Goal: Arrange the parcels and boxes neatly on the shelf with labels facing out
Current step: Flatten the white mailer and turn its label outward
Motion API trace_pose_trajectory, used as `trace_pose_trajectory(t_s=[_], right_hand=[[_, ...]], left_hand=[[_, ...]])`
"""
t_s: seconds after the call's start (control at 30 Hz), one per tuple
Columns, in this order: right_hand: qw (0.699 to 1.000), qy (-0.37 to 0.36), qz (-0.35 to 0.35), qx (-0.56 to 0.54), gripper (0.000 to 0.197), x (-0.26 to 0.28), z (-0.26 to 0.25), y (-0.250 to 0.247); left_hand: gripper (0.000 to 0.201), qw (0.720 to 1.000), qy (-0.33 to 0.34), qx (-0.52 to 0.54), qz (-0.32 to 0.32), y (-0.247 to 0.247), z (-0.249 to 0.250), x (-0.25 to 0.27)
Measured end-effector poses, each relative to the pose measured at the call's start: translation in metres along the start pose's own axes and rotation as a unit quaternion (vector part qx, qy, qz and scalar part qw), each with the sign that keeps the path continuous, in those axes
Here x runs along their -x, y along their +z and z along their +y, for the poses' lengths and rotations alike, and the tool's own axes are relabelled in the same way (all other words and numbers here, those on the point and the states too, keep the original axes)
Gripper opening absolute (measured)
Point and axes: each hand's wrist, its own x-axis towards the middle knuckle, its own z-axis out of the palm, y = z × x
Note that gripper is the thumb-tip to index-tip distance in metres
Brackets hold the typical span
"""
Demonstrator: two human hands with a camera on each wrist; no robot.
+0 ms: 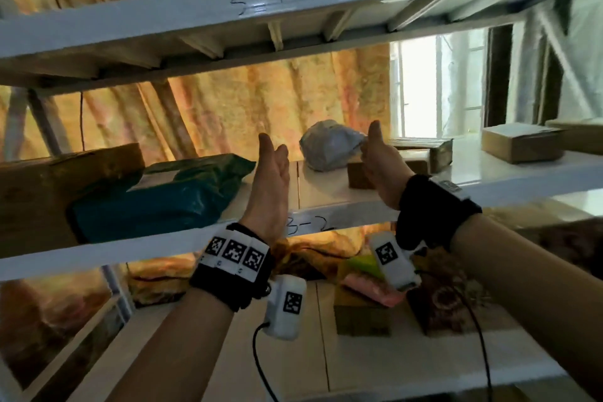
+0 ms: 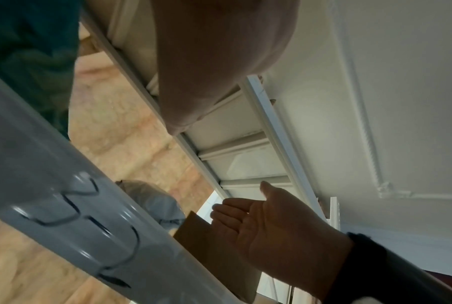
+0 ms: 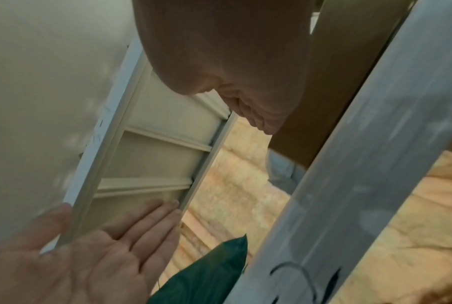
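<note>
Far left on the middle shelf (image 1: pixel 326 202), a big brown box (image 1: pixel 49 186) sits flush to the front lip, and the teal parcel (image 1: pixel 163 196) leans against it, its corner overhanging the edge. Next, the left hand (image 1: pixel 270 179) is raised edge-on, fingers straight and together, holding nothing, over a bare strip of shelf between the teal parcel and the small brown box (image 1: pixel 359 174). The grey wrapped parcel (image 1: pixel 329 143) sits behind that box. The right hand (image 1: pixel 380 166) rests open against the small box, thumb up, fingers straight. Further right, more cartons (image 1: pixel 518 143) stand well apart with open white shelf around them.
</note>
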Motion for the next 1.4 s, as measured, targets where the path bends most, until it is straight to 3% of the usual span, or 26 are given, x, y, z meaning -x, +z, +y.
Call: trace_pose_trajectory(t_s=[0.07,0.27,0.47,0.57,0.67,0.83,0.97,1.03,1.13,1.2,1.3,1.4], right_hand=[[0.999,-0.001,0.034,0.042,0.089,-0.001,-0.003,-0.024],[0.993,0.004,0.087,0.077,0.135,0.006,-0.02,-0.087],[0.992,-0.013,0.078,0.102,0.134,0.009,-0.018,-0.102],[0.993,-0.001,0.06,0.104,0.134,0.005,-0.018,-0.11],[0.994,0.004,0.028,0.103,0.115,0.004,-0.017,-0.118],[0.995,0.016,0.025,0.098,0.132,-0.003,-0.02,-0.126],[0.993,0.015,0.025,0.113,0.119,-0.01,-0.026,-0.127],[0.992,0.0,0.016,0.122,0.098,-0.02,-0.029,-0.126],[0.995,0.002,-0.004,0.1,0.061,-0.042,-0.035,-0.117],[0.998,0.019,-0.019,0.056,0.055,-0.06,-0.043,-0.105],[0.996,0.062,-0.054,0.036,0.062,-0.092,-0.056,-0.084],[0.992,0.096,-0.065,0.05,0.051,-0.122,-0.064,-0.062]], left_hand=[[0.079,1.0,-0.024,0.01,-0.016,0.024,-0.004,-0.004],[0.079,0.998,-0.054,0.023,-0.03,0.065,-0.026,-0.035],[0.089,0.987,-0.153,0.004,-0.05,0.092,-0.048,-0.063],[0.083,0.983,-0.178,0.036,-0.033,0.112,-0.057,-0.067],[0.086,0.978,-0.194,0.046,-0.055,0.126,-0.067,-0.066],[0.086,0.973,-0.207,0.042,-0.091,0.159,-0.081,-0.074],[0.094,0.97,-0.21,-0.001,-0.125,0.176,-0.084,-0.079],[0.096,0.968,-0.209,-0.001,-0.14,0.175,-0.083,-0.086],[0.068,0.976,-0.196,-0.005,-0.095,0.157,-0.08,-0.117],[0.06,0.978,-0.196,0.012,-0.065,0.136,-0.066,-0.137],[0.081,0.977,-0.209,-0.012,-0.045,0.102,-0.041,-0.164],[0.089,0.973,-0.228,-0.005,-0.04,0.08,-0.018,-0.187]])
